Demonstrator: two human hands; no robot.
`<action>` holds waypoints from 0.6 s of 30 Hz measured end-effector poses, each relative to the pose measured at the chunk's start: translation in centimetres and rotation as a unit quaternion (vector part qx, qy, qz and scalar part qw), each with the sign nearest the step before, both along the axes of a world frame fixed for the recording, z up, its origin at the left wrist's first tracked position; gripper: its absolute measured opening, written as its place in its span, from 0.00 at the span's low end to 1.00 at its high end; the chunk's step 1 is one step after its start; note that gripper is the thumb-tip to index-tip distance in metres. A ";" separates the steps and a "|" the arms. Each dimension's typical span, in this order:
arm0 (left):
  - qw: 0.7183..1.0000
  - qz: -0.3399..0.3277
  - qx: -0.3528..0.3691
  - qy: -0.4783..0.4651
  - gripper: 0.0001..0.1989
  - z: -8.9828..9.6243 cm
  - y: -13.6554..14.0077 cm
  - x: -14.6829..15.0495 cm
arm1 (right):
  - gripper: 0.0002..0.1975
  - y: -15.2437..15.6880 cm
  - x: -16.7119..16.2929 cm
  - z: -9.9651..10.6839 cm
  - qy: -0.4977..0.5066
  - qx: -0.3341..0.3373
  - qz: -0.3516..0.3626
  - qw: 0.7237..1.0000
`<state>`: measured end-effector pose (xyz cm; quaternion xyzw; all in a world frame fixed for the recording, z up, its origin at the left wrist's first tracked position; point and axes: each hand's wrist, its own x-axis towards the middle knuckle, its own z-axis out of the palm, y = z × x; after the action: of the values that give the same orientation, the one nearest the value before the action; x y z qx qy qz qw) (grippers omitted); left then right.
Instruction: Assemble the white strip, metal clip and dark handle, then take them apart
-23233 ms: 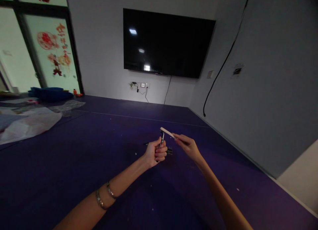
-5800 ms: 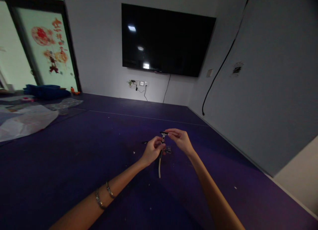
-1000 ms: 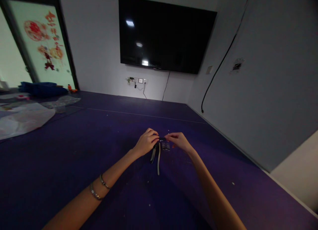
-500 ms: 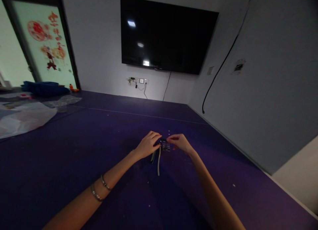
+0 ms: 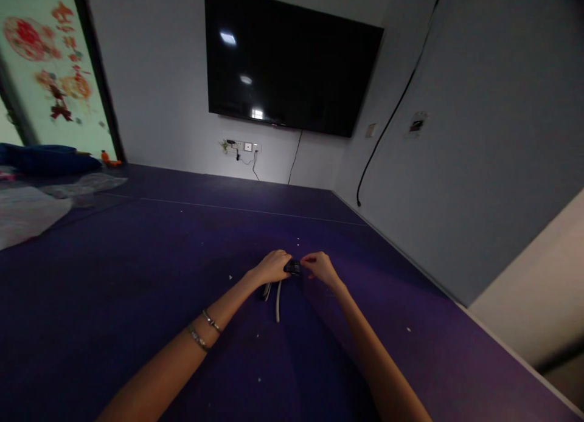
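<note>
My left hand is closed around a small dark block with a ribbed or slotted face, whose kind I cannot make out. Below that hand hangs a pale, thin cable, its loose end pointing toward me. A short dark-and-light strip also comes out from under the palm. Just right of the block, my right hand has thumb and forefinger pinched together. Whatever sits between those fingertips, if anything, is too small to see.
Both hands work low over a purple surface with small white scraps on it. Clear plastic film, a white sheet and a blue cloth bundle lie at left. A black cable hangs down the right wall.
The left hand has moved over the block and now grips it, covering much of it. The right hand's pinch has come to the block's right side. The view has turned slightly right.
</note>
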<state>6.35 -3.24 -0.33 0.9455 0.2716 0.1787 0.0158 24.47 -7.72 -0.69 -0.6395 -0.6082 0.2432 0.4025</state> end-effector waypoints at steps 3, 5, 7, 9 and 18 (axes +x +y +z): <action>0.999 0.019 -0.009 0.028 0.20 -0.4 0.4 0.5 | 0.10 0.0 -0.2 -0.1 -0.002 -0.002 0.000 1.000; 0.999 0.024 -0.012 0.041 0.23 -0.7 0.5 0.6 | 0.10 0.0 -0.4 -0.2 -0.006 -0.001 -0.001 1.000; 0.998 0.024 -0.014 0.048 0.24 -1.0 0.7 0.6 | 0.10 0.0 -0.4 -0.3 -0.012 0.001 -0.001 1.000; 0.998 0.024 -0.017 0.048 0.24 -1.2 0.7 0.5 | 0.09 0.1 -0.5 -0.4 -0.019 0.002 0.001 1.000; 0.999 0.030 -0.023 0.024 0.18 -1.1 0.3 0.3 | 0.09 0.2 -0.4 -0.9 -0.035 0.006 0.016 0.999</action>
<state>6.61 -2.91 -1.43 0.9403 0.3046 0.1499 0.0258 24.03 -7.55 -1.59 -0.6355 -0.6333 0.2229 0.3813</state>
